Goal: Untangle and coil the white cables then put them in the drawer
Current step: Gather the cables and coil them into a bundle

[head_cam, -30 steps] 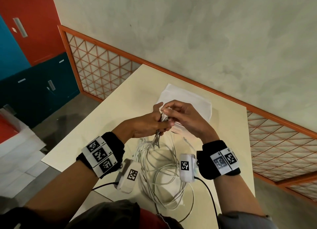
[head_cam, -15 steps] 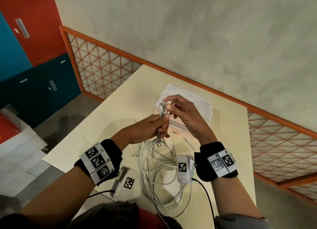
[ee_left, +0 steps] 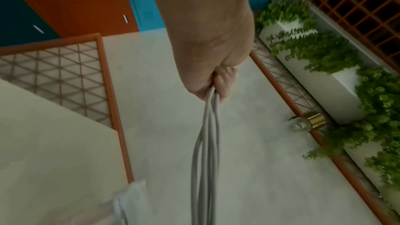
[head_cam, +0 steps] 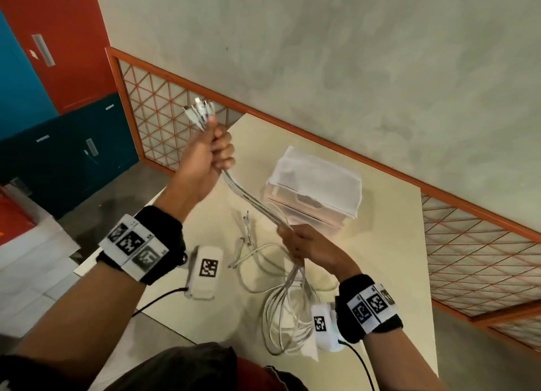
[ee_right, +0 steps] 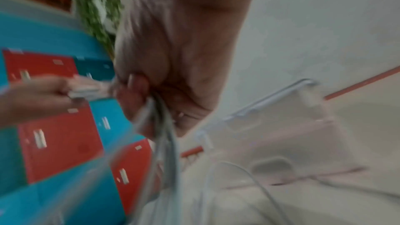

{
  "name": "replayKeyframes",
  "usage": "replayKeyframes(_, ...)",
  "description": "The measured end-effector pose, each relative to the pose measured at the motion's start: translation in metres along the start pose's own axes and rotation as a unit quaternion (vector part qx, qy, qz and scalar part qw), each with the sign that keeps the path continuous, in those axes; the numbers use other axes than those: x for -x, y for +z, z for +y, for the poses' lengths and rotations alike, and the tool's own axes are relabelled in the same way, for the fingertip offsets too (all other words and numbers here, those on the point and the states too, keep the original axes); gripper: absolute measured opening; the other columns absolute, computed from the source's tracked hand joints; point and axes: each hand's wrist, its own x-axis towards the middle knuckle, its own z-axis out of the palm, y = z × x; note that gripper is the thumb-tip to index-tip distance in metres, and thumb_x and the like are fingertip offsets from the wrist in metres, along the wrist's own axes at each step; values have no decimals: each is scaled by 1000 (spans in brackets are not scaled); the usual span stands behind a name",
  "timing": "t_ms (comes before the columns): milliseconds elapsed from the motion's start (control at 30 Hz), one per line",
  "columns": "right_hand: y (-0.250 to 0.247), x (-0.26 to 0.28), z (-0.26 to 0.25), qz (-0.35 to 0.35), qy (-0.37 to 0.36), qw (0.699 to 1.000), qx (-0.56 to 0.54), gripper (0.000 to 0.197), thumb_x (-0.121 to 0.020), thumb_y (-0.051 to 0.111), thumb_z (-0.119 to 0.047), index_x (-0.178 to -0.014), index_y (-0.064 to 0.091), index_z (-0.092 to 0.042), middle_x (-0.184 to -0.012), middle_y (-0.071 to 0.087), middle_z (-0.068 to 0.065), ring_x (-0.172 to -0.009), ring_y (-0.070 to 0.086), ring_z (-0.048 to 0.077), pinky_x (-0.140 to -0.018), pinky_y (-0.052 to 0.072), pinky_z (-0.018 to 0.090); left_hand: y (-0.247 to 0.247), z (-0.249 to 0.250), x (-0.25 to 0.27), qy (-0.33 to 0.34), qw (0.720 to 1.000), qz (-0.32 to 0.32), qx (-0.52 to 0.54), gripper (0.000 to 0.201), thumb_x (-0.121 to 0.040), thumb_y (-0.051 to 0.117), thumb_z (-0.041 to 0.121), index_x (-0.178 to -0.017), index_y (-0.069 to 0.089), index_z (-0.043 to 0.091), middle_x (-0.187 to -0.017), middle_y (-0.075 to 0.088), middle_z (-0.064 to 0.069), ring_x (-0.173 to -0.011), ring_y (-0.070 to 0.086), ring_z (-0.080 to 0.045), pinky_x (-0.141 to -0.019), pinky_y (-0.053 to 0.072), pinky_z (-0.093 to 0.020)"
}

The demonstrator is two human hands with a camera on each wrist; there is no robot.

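My left hand (head_cam: pixel 212 153) is raised up and to the left, fist closed round a bundle of white cables (head_cam: pixel 251 197), with several plugs (head_cam: pixel 200 114) sticking out above the fist. The bundle runs taut down to my right hand (head_cam: pixel 295 240), whose fingers are curled round it lower, just above the table (head_cam: pixel 187 221). Below that hand the cables hang in loose loops (head_cam: pixel 281 311) on the tabletop. The left wrist view shows the cables (ee_left: pixel 205 143) leaving my fist (ee_left: pixel 216 81). A translucent white drawer box (head_cam: pixel 316 191) stands on the table behind my right hand, its drawer closed.
Loose cable ends (head_cam: pixel 246 235) lie on the table left of my right hand. An orange lattice railing (head_cam: pixel 164 118) and a grey wall border the table's far side. Red and blue lockers (head_cam: pixel 58 68) stand at the left. Planters with green plants (ee_left: pixel 324 54) appear in the left wrist view.
My left hand has lifted up and left with the plug ends, pulling the bundle taut. My right hand has slid down the cables toward the table. The drawer box is now uncovered.
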Motion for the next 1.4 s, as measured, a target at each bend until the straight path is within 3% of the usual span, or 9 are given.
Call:
replayKeyframes(133,-5,9,18,77,26,994,-69,50,-89,43,-58,-52,37,-25,-56,23,0,-46,24,10,-49,29,18,-11,-3,5,44,984,15,-169,39,-102,30,34,-65,37,21,-45,31,12,-37,24,0,-36,21,-15)
replayKeyframes(267,-7,0,10,148,76,976,-143,50,-99,35,-45,-54,29,-25,-51,22,-10,-44,15,8,-45,12,23,-8,-33,19,64,891,-46,-447,39,-97,44,33,-61,39,21,-52,35,9,-40,30,-1,-44,28,-20)
replayKeyframes(400,-11,-1,-20,147,32,986,-79,48,-99,39,-37,-53,32,-26,-51,25,-10,-46,17,9,-44,17,21,-1,-50,31,-31,860,-187,-473,26,-69,82,23,-80,58,18,-43,37,12,-39,29,-2,-42,26,-14)
replayKeyframes(500,-10,-2,-45,137,21,989,-48,43,-99,39,-37,-60,34,-20,-51,24,-8,-46,17,10,-45,17,23,1,-64,34,-53,831,-236,-500,21,-72,80,24,-70,62,13,-49,50,10,-46,41,-5,-50,34,-19)
replayKeyframes(567,-10,-2,-51,130,10,989,-67,43,-99,40,-41,-65,39,-15,-50,23,-7,-46,18,12,-46,18,23,-2,-65,31,-25,838,-207,-505,23,-80,73,27,-60,66,16,-53,61,-7,-49,51,-14,-52,40,-25)
replayKeyframes(767,-19,16,-1,66,37,997,24,53,-87,60,-47,-50,42,-13,-39,40,2,-40,38,16,-56,39,24,-17,-13,2,66,940,76,-327,33,-87,64,31,-56,56,20,-41,45,7,-31,31,-2,-35,27,-16)
replayKeyframes(1100,-42,33,20,124,61,989,46,54,-90,48,-58,-59,46,-15,-50,34,-1,-47,28,13,-48,23,24,-55,-25,-11,-9,907,298,-298,36,-88,63,27,-55,54,15,-29,34,9,-22,25,-5,-32,21,-13)
replayKeyframes(1300,-58,30,-1,189,67,967,157,52,-96,49,-41,-53,50,-12,-42,36,-8,-39,30,5,-52,28,22,-61,-42,-1,-93,878,218,-415,32,-69,83,25,-77,55,12,-45,40,2,-25,32,-4,-33,29,-16)
replayKeyframes(1400,-52,25,-25,154,63,962,218,50,-94,54,-34,-48,54,-15,-38,34,-7,-35,31,5,-47,29,17,-47,-44,7,-48,924,123,-359,50,-65,85,22,-105,56,14,-44,34,8,-32,27,-5,-38,28,-18)
